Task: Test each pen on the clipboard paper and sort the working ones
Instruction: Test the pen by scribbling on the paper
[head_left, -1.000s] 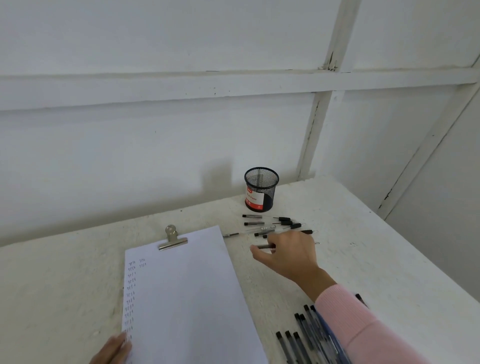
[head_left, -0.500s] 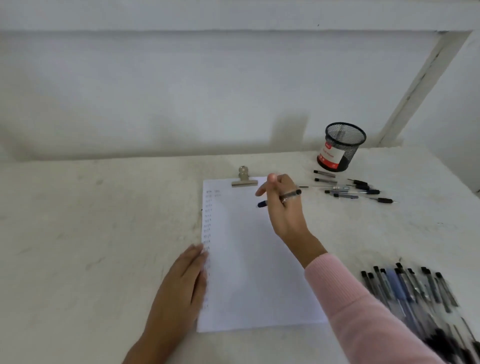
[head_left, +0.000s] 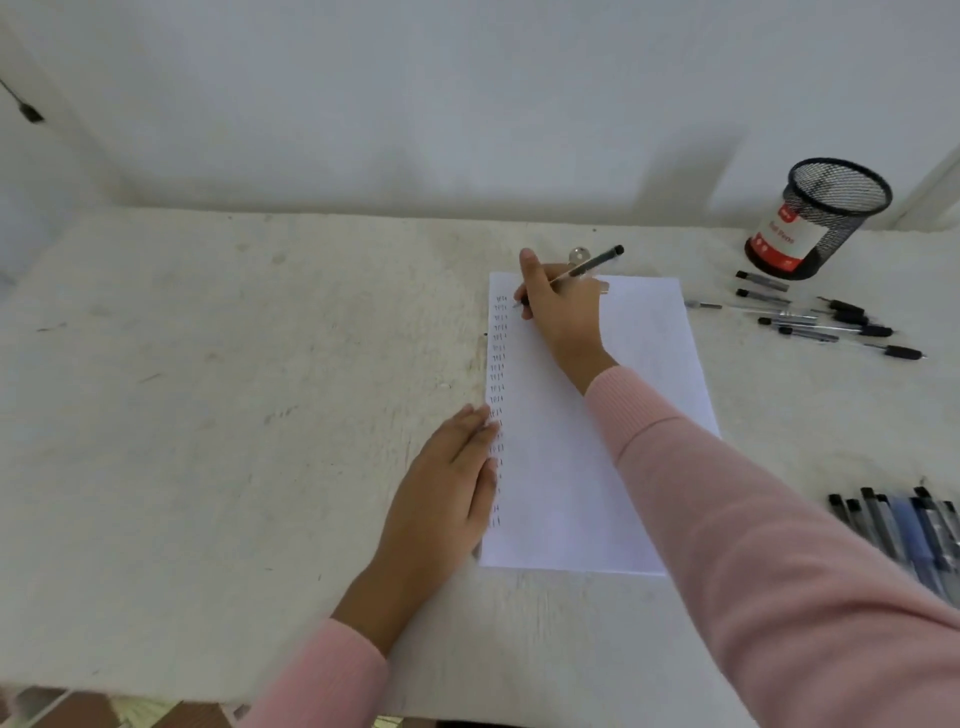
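pen held to the top of the clipboard paper

a slim black-capped clear pen (head_left: 592, 265) was gripped in the right hand (head_left: 563, 312), the fingers curled round its barrel and the capped end tilted up and to the right. its tip was brought down at the upper left of the white sheet of paper (head_left: 556, 467), just beside the top of a column of short dark strokes (head_left: 498, 364) that ran down the sheet's left margin; whether the tip touched the sheet could not be told. the silver metal clip (head_left: 577, 254) at the sheet's top edge was mostly hidden behind that hand.

the left hand (head_left: 447, 478) was laid flat with straight fingers on the lower left edge of the sheet, its fingertips over the strokes, nothing held. both wrists were covered by pink ribbed sleeves (head_left: 753, 519).

a black wire-mesh pen cup (head_left: 826, 218) with a red and white label was stood upright at the far right of the pale rough tabletop (head_left: 234, 389). several loose black-capped pens (head_left: 810, 317) were scattered just in front of it, to the right of the sheet. a row of dark and blue pens (head_left: 904, 525), blurred, was laid side by side at the near right edge, well apart from the scattered ones.
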